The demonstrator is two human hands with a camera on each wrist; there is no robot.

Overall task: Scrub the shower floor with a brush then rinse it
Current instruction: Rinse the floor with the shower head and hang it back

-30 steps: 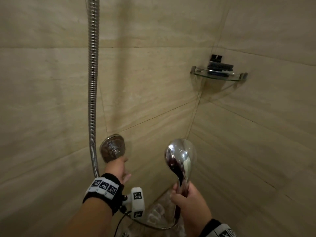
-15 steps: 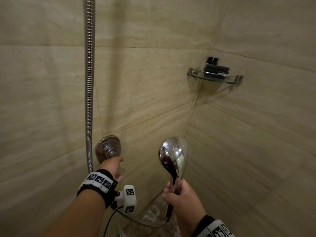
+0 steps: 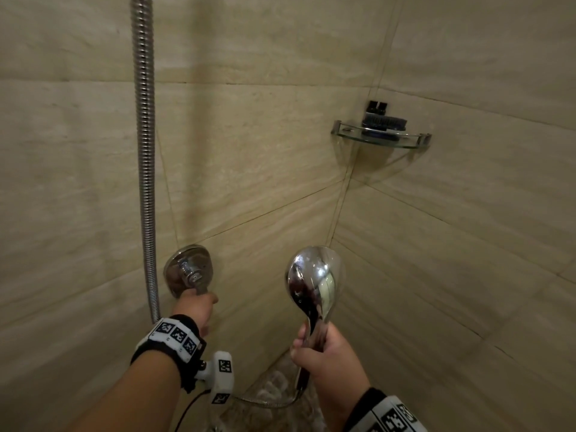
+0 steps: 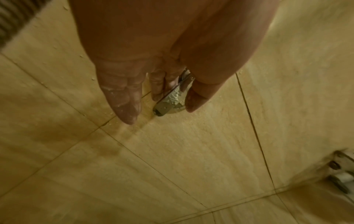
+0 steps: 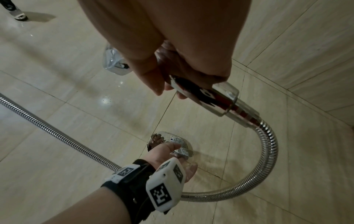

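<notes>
My right hand [image 3: 324, 353] grips the handle of a chrome hand shower [image 3: 314, 282], whose head stands upright facing the wall corner. In the right wrist view its fingers wrap the handle [image 5: 203, 92] just above the ribbed metal hose [image 5: 266, 151]. My left hand [image 3: 199, 302] reaches up to the round chrome valve [image 3: 188, 269] on the left wall and pinches its lever [image 4: 168, 100] between thumb and fingers. I see no water leaving the hand shower. A dark brush [image 3: 385, 123] lies on the glass corner shelf [image 3: 343, 132]. Wet patterned floor [image 3: 274, 385] shows between my arms.
The hose [image 3: 145, 151] runs straight up the left wall beside the valve and loops low under my right hand. Beige tiled walls meet in a corner ahead, and droplets dot the tile around the valve. A chrome fitting [image 5: 114, 63] sits higher on the wall.
Both hands keep their holds on the lever and the hand shower. The view has drifted slightly, so everything sits a little further left.
</notes>
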